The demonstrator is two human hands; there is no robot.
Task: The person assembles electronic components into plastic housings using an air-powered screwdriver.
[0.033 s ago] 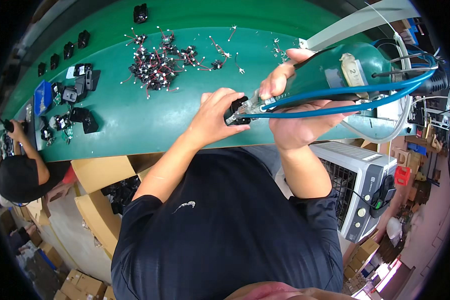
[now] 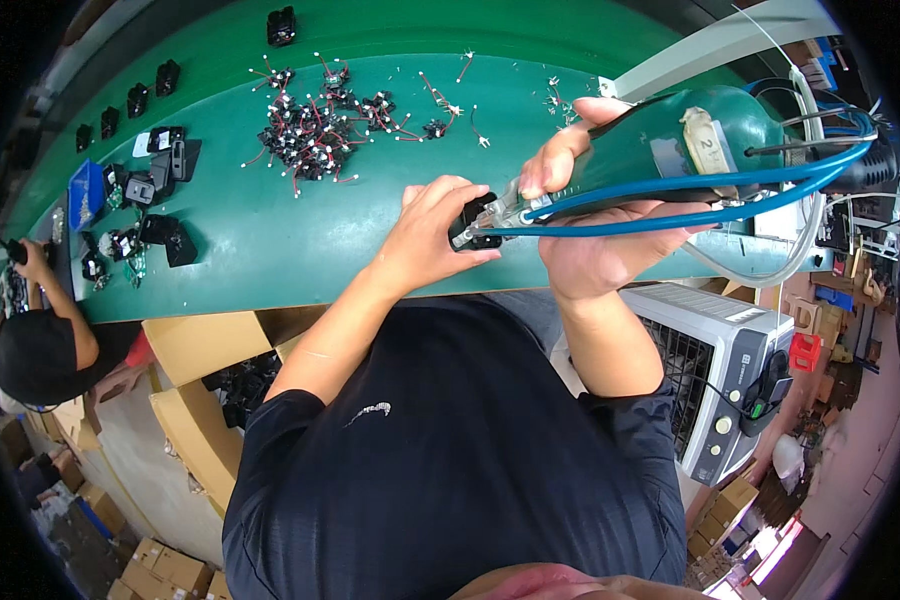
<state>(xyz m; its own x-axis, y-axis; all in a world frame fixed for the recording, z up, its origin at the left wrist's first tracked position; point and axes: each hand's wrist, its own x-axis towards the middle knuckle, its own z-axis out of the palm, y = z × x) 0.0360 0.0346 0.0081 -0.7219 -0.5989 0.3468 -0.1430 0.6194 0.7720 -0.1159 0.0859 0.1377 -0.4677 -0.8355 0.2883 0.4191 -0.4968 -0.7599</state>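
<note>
Left hand (image 2: pixel 425 230) — fingers clamped round small black part (image 2: pixel 477 208), between the hands. Right hand (image 2: pixel 602 250) wrapped about green tool (image 2: pixel 635 140), clear nose (image 2: pixel 497 219) at the part. Wired black components (image 2: pixel 308 140) heaped beyond left hand.

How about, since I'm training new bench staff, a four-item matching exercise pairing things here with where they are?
1. Rounded green handheld tool
2. Rectangular blue plastic tray
3. Heap of black parts with red wires
4. Open brown cardboard box

A. Beyond and a little left of the left hand
B. Below the near edge of the green tabletop
C. Held in the right hand
D. Furthest left of the four

Pairs: 1-C, 2-D, 3-A, 4-B
</note>
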